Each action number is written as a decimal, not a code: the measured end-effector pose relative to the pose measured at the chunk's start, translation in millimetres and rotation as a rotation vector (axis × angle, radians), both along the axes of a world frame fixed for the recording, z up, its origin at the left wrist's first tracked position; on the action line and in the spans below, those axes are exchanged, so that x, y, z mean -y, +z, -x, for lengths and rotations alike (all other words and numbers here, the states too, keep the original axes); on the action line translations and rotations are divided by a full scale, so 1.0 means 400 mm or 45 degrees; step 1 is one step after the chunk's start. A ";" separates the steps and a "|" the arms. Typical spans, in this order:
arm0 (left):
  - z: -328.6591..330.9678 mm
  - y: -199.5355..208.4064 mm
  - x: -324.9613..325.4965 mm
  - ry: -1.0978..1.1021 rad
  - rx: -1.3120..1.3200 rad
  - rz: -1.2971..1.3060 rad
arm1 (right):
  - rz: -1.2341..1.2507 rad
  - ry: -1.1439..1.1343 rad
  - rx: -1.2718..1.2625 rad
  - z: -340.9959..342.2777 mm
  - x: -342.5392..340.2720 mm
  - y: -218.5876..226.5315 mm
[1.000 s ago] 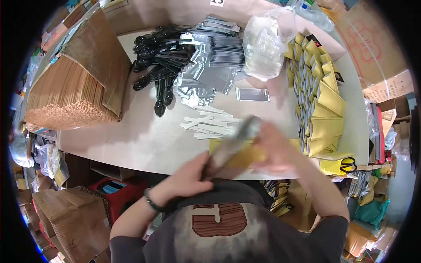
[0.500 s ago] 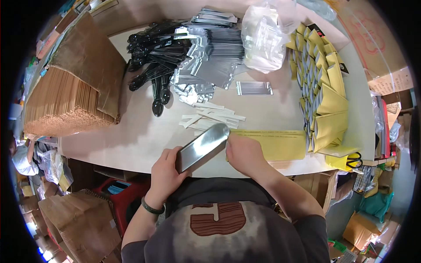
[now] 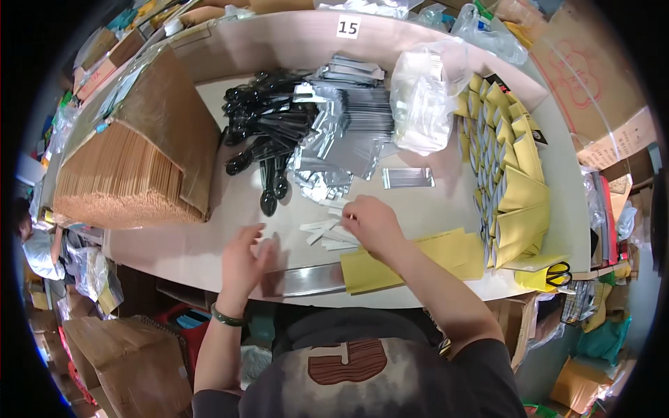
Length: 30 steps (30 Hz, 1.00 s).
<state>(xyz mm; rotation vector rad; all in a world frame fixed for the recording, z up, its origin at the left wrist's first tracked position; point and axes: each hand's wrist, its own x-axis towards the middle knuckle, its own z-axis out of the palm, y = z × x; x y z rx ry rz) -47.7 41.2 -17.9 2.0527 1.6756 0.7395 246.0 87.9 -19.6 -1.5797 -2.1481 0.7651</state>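
"Cartons and plastic bags crowd around this pale bench (image 3: 174,245), with a raised panel (image 3: 279,43) along its far side. What are the hands doing?"

"Right hand (image 3: 373,224) first: it reaches over the loose white strips (image 3: 322,233) near the middle. Its fingers are bent inward at them, but I cannot tell whether they have closed on one."

"And the left?"

"Left hand (image 3: 244,259) hovers near the front edge, thumb and fingers spread apart, with nothing in them. Just beside it, a flat silver pouch (image 3: 310,280) lies along that edge, its right end meeting some yellow sheets (image 3: 447,252) that pass beneath the right forearm."

"What stands farther back?"

"Black pieces with rounded, shiny ends (image 3: 268,198) lie in a heap, and right of them come stacked silver pouches (image 3: 368,115). A clear plastic bag (image 3: 421,104) with pale contents is next, and one single pouch (image 3: 408,178) lies apart in front of it."

"And at the two ends?"

"On the left, a big open carton (image 3: 136,181) packed with brown sheets on edge. On the right, rows of yellow packets (image 3: 521,205), with black-handled scissors (image 3: 559,274) near the front corner."
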 end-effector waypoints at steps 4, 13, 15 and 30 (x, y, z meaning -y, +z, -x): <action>-0.032 0.035 -0.102 0.336 -0.059 -0.072 | -0.264 -0.016 -0.011 -0.103 -0.029 0.042; -0.097 -0.002 -0.283 0.223 -0.429 0.068 | 0.288 -0.376 0.124 -0.295 -0.082 0.016; -0.085 0.033 -0.254 0.183 -0.425 0.071 | 0.111 -0.216 0.413 -0.332 -0.073 -0.012; -0.035 -0.004 0.103 0.342 0.432 -0.109 | -0.420 0.408 -0.249 0.141 0.192 -0.023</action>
